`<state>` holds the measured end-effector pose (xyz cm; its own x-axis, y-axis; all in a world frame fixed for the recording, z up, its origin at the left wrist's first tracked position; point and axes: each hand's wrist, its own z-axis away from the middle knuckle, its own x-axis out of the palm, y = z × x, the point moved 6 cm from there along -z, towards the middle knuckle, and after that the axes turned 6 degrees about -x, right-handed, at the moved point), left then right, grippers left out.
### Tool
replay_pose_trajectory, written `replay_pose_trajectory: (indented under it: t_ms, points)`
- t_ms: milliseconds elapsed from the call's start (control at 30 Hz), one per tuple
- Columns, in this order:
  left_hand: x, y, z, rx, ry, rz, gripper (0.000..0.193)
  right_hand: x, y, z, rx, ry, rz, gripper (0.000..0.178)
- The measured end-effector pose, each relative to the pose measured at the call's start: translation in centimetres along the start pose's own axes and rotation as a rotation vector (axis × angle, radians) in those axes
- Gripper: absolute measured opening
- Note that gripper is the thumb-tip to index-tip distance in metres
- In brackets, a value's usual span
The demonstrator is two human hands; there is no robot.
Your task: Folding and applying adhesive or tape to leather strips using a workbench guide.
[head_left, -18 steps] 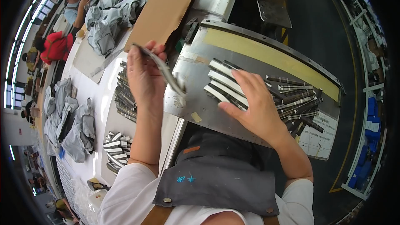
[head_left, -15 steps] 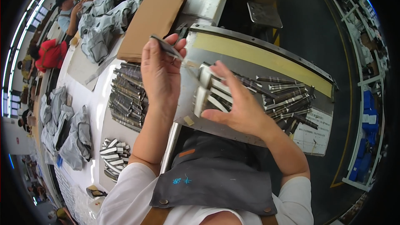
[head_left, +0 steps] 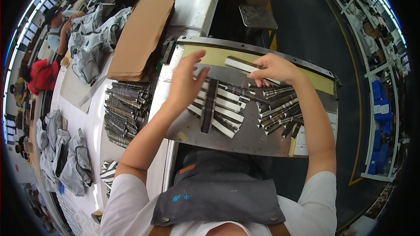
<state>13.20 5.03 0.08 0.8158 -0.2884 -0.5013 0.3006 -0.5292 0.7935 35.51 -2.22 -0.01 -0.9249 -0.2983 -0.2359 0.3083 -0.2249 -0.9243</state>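
Observation:
Between the thumb and fingers of my right hand (head_left: 282, 70) is a flat strip (head_left: 243, 64), white along one face with a dark edge. It hangs over the far part of a grey metal plate (head_left: 256, 146). My left hand (head_left: 183, 83) is open, fingers apart and a little blurred, beside a spread of white strips (head_left: 227, 126). One dark strip (head_left: 209, 107) lies lengthwise across those white ones. To the right, a loose heap of dark strips with pale edges (head_left: 282, 111) lies partly under my right wrist and forearm.
A metal bar (head_left: 245, 45) and yellow band run along the plate's far edge. Bundled dark strips (head_left: 124, 113) and brown board sheets (head_left: 142, 35) lie left on the white table. Grey fabric pieces (head_left: 85, 57) are beyond. A stool (head_left: 258, 17) stands ahead; shelving (head_left: 378, 105) is right.
My right hand has moved away and right, and now holds a strip. My left hand has come down and no longer holds the strip it had. A dark strip now lies across the white ones.

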Motion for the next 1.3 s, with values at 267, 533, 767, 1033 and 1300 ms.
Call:
replay_pose_trajectory:
  t_ms: [267, 533, 767, 1033, 1300]
  points:
    - [10.1, 1.4, -0.2, 0.5, -0.262, -0.711, 0.055, -0.6, 0.1, -1.7, -0.032, 0.32, 0.94, 0.026]
    - [11.1, 1.4, -2.1, 0.389, -0.361, -0.687, 0.062, 3.9, 3.4, 1.4, -0.422, 0.66, 1.152, 0.046]
    - [10.0, 1.1, -2.3, 0.48, -0.257, -0.61, 0.052, 3.9, 2.9, 1.5, -0.355, 0.652, 1.075, 0.044]
    - [10.1, 1.9, -2.3, 0.475, -0.301, -0.574, 0.049, 4.3, 2.6, 1.6, -0.343, 0.622, 1.109, 0.044]
    - [10.2, 2.3, -1.5, 0.513, -0.273, -0.58, 0.049, 4.2, 2.2, 1.9, -0.348, 0.636, 1.084, 0.045]
